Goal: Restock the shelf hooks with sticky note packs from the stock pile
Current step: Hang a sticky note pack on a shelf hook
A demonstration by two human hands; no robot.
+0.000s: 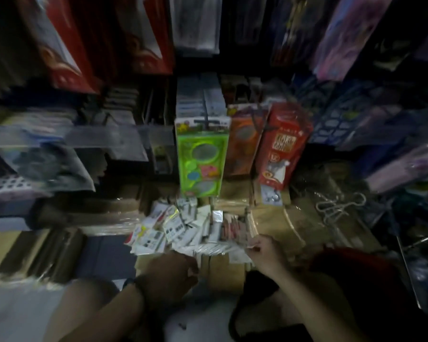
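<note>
Head view: packs (183, 230) are lying fanned just ahead of both hands. Right hand (263, 253) is pinching a pack's near edge; left hand (169, 272), curled, grip unclear, is reaching alongside.

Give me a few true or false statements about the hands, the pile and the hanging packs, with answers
1. Both hands are down at the pile. True.
2. The green pack hangs left of the red pack. True.
3. The left hand is raised to the green pack. False: it is low, at the pile's near edge.
4. The right hand is at the pile's left end. False: it is at the right end.
5. A dark band is on the left wrist. True.
</note>
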